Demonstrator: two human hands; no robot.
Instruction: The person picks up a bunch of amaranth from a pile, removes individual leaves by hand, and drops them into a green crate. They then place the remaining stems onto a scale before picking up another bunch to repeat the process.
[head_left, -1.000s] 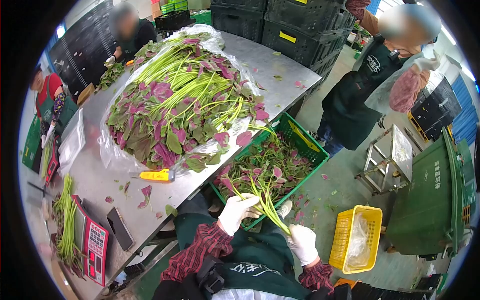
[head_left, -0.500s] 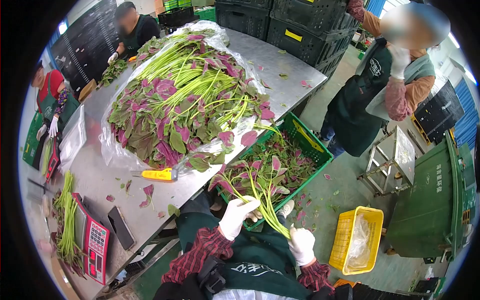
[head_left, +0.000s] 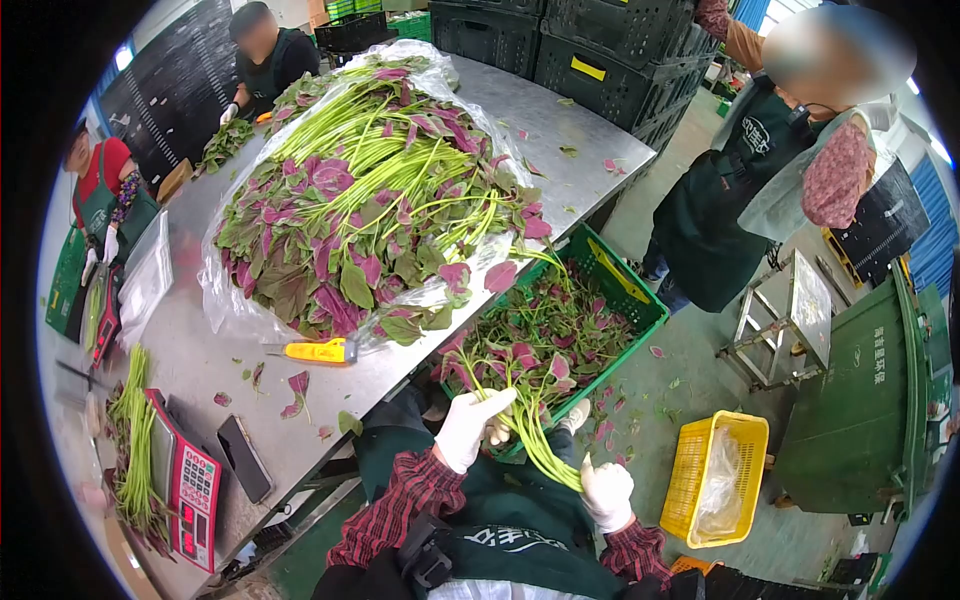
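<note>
A bunch of red-and-green leafy stems (head_left: pixel 538 443) is held in both gloved hands in front of my apron. My left hand (head_left: pixel 470 430) grips it below the leaves; my right hand (head_left: pixel 606 492) is closed round the stem ends. Behind the bunch stands a green crate (head_left: pixel 640 325) with more of these leaves. On the metal table (head_left: pixel 575 130) a large heap of the same vegetable (head_left: pixel 370 200) lies on clear plastic. A yellow cutter (head_left: pixel 320 351) rests near the heap. Further left, a bundle of stems (head_left: pixel 135 440) lies on a red scale (head_left: pixel 192 495) beside a phone (head_left: pixel 244 458).
A yellow basket (head_left: pixel 714 480) with plastic inside stands on the floor at right, near a metal stool (head_left: pixel 790 310) and a big green bin (head_left: pixel 840 400). Black crates (head_left: pixel 610 75) are stacked behind the table. One person stands at right; two others are at the table's far left.
The bunch's leafy end has dropped slightly, and its stems now bend more between my hands. At right, the standing person's raised gloved hand has moved away from the face.
</note>
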